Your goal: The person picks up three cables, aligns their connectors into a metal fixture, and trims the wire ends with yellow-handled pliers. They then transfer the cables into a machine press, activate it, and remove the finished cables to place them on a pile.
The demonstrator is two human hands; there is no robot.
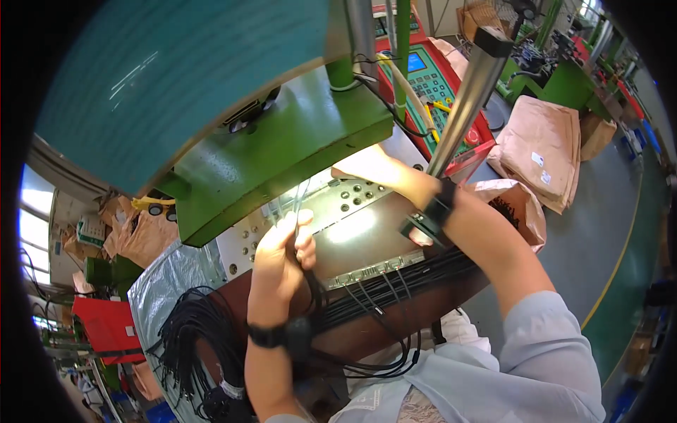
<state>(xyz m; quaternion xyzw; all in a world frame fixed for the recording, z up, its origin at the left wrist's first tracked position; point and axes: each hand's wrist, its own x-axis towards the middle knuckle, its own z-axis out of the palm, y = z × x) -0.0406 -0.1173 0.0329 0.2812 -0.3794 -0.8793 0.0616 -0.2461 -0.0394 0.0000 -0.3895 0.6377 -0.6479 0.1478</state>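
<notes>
My left hand [288,243] is closed around black cables [310,285], raised in front of the green press head [282,148]. Thin pale strands rise from its fingers toward the gap beneath the press. My right hand [363,166] reaches into that gap, its fingers washed out by bright light and partly hidden. Below both hands lies the steel mould plate [324,247] with round holes along it. A slotted metal strip [374,273] sits along its front edge, with several black cables running from it. More black cables [402,292] lie in a bundle just nearer to me.
A large coil of black cables [194,338] rests on silvery sheeting at the left. A red control panel [441,92] and a slanted metal post [469,99] stand at the right. Brown paper sacks [539,148] lie beyond. A blue-green curved guard [190,77] overhangs the upper left.
</notes>
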